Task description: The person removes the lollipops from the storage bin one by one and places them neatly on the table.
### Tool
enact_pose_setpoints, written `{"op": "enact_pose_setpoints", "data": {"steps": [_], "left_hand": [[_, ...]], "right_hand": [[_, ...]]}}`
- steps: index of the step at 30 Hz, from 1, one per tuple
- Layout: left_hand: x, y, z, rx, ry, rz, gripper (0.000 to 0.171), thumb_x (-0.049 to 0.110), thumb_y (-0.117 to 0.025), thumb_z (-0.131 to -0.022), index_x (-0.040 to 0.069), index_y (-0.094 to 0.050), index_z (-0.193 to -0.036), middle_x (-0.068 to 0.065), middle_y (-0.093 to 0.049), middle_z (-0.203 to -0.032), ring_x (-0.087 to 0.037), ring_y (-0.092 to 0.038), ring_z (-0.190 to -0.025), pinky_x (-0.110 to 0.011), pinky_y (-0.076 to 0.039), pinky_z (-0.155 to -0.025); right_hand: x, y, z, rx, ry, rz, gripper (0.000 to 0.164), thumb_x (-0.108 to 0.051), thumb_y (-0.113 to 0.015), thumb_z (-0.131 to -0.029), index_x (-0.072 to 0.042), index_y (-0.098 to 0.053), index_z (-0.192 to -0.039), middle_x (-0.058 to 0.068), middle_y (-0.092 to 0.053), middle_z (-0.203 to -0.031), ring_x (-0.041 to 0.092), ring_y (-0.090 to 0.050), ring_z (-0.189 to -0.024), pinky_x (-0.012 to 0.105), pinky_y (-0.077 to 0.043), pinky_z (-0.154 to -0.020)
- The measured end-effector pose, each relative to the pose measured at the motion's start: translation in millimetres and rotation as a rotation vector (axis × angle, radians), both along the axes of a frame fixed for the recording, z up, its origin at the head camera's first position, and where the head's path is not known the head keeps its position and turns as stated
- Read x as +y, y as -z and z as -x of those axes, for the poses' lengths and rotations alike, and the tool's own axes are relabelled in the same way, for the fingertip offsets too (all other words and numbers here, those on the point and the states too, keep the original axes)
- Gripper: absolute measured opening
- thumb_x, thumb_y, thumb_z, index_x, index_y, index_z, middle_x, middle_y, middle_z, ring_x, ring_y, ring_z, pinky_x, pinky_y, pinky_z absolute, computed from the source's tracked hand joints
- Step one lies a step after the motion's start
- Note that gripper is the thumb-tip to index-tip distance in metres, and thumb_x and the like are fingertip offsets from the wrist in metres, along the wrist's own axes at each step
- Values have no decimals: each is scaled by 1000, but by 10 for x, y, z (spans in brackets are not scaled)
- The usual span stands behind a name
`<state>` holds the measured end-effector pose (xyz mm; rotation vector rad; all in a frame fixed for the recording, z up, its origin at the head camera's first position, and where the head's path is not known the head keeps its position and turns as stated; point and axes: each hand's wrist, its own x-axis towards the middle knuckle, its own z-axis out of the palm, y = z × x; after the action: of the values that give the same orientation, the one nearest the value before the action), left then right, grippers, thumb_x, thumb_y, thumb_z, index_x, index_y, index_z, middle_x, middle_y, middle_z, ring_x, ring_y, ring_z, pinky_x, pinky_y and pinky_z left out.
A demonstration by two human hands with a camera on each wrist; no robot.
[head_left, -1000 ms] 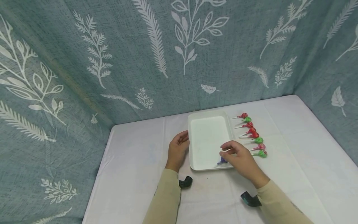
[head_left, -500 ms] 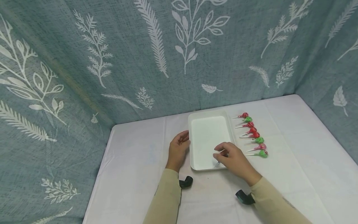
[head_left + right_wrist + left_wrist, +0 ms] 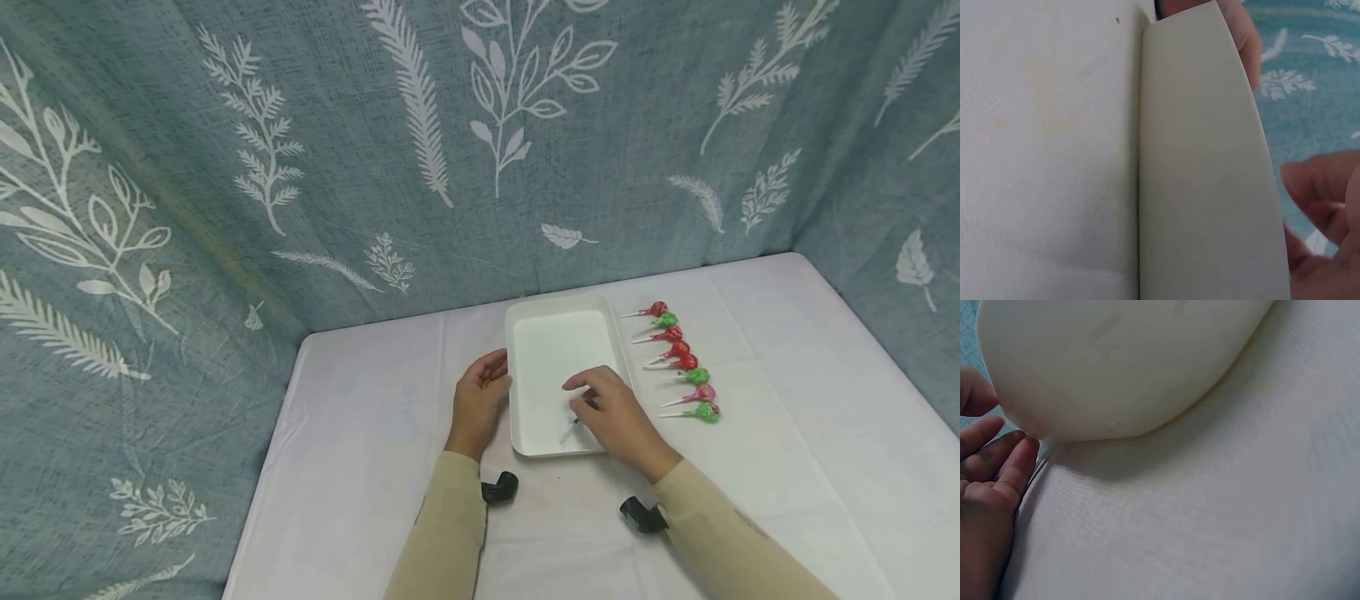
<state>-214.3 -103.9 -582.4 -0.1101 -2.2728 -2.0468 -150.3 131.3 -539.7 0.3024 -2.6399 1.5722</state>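
Observation:
A shallow white tray lies on the table. Alongside its left wall is my left hand, fingers bent loosely with the tips at the tray's side. The left wrist view shows those fingertips right at the tray's lower edge. My right hand reaches over the near right part of the tray. Under its thumb the pale stick of a lollipop points toward the tray's near wall. The candy end is hidden by the fingers. In the right wrist view the tray wall covers the lollipop.
Several wrapped lollipops, red, green and pink, lie in a column right of the tray, among them a green lollipop nearest me. Behind the table hangs a blue-green curtain with white leaf prints.
My right hand has moved left over the tray, and the lollipop under it has moved left too, its purple head now covered. The left hand and tray have stayed put.

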Motion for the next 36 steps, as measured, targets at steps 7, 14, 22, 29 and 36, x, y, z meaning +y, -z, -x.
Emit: {"op": "enact_pose_setpoints", "data": {"steps": [7, 14, 22, 29, 36], "left_hand": [[-10, 6, 0, 21, 14, -2, 42, 4, -69, -101, 7, -68, -143, -6, -72, -137, -21, -66, -129, -33, -53, -112], [-15, 9, -11, 32, 25, 10, 42, 7, -67, -101, 7, -68, -144, -3, -72, -136, -19, -66, -129, -32, -53, -111], [-19, 17, -14, 36, 22, 26, 43, 7, -67, -101, 7, -68, -144, -3, -72, -136, -19, -66, -130, -32, -53, -112], [-27, 4, -22, 27, 29, 12, 44, 8, -67, -101, 9, -67, -144, -3, -72, -136, -19, -66, -130, -31, -53, -111], [-44, 5, -36, 27, 40, -1, 44, 7, -67, -101, 7, -67, -144, -6, -72, -137, -21, -65, -131, -31, -53, -111]], "right_hand": [[-38, 13, 46, -71, 108, -69, 17, 1, -68, -102, -2, -71, -118, 17, -58, -125, 35, -61, -114, 52, -58, -101], [-58, 22, 59, -107, 67, -182, 22, 3, -74, -95, 1, -71, -117, 16, -62, -113, 28, -62, -98, 47, -59, -89], [-81, 37, 49, -100, 57, -238, 19, 2, -76, -94, 3, -73, -113, 9, -62, -99, 26, -62, -91, 45, -59, -85], [-101, 82, 14, -57, 71, -198, 13, -5, -80, -97, -4, -75, -109, 5, -63, -99, 23, -61, -92, 44, -58, -84], [-107, 102, -24, -28, 72, -131, 12, -5, -80, -97, -5, -76, -109, 5, -62, -103, 22, -59, -90, 40, -56, -81]]}}
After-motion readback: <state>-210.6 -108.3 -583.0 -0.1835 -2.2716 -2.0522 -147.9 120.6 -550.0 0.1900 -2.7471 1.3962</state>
